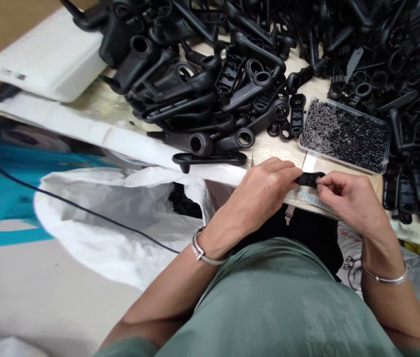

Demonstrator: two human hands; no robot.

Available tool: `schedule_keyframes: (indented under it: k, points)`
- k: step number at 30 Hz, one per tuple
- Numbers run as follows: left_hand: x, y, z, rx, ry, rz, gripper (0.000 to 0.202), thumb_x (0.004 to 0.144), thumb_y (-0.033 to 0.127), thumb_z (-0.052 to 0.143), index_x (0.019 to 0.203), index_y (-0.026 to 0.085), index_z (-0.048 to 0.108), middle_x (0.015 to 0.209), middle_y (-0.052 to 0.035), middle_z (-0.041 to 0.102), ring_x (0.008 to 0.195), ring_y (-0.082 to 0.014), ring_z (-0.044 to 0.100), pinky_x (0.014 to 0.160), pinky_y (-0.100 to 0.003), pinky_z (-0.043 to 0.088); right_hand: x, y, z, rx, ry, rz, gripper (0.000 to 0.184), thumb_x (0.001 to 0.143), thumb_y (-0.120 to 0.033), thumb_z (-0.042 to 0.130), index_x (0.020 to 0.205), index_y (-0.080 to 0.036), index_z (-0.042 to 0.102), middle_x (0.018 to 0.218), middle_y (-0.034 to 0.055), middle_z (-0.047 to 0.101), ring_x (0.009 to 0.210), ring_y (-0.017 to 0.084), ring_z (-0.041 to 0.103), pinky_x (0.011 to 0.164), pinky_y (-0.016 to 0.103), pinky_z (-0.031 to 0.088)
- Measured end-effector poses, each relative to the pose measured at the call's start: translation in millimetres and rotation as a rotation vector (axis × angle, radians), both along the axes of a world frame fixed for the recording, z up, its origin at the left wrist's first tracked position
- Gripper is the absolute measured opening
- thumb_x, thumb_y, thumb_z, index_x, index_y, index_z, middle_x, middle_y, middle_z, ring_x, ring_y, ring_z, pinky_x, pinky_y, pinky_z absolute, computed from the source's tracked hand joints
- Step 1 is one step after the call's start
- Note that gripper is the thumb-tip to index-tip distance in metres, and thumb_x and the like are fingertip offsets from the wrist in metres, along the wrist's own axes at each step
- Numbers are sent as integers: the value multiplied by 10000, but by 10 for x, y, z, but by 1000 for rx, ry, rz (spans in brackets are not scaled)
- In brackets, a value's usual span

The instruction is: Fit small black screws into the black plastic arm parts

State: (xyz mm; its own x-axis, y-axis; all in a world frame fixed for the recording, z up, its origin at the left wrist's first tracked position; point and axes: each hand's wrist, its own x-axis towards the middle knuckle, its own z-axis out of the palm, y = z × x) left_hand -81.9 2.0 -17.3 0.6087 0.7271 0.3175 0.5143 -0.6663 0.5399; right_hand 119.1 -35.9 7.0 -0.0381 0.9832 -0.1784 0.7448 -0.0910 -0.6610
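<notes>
A small black plastic housing (309,178), open side up, is at the table's front edge between my two hands. My left hand (264,193) is closed on its left end, with thumb and fingers pinching it. The fingertips of my right hand (354,198) are pinched together at the housing's right end. Whatever lies between them is too small or hidden to make out. Just beyond my right hand stands a clear plastic box (385,166) holding many tiny dark and silvery pieces. A similar black housing (297,116) lies left of that box.
Black plastic handle-like parts (195,99) are heaped across the table, and more housings (418,183) line up at right. A white device (49,54) sits at the back left, its black cable (83,206) hanging over an open white sack (94,223) below the edge.
</notes>
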Motion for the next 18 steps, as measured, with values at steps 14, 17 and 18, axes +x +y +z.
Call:
schedule_keyframes:
  k: [14,17,18]
  points:
    - [-299,-199,190,258,105,182,140,974,183,537,1057,134,638,1118,-94,697,1026,-201,603,893,-320,499,181,-91,-113,-78,-80,-40,296,811,-446,588,877,-209,752,693,-8,696,567,117,569,552,243,404]
    - [-613,-250,276,377,235,395,126,971,185,538,1029,189,649,1040,-83,700,973,-224,596,855,-384,445,175,-107,-124,-63,-84,-49,285,817,-447,596,870,-211,747,643,-22,655,552,107,552,542,241,381]
    - [-701,-250,280,373,283,446,131,967,173,537,1016,205,654,1035,-81,695,971,-228,596,856,-399,425,173,-109,-129,-59,-86,-47,283,818,-449,598,870,-213,746,638,-26,647,551,105,548,544,242,377]
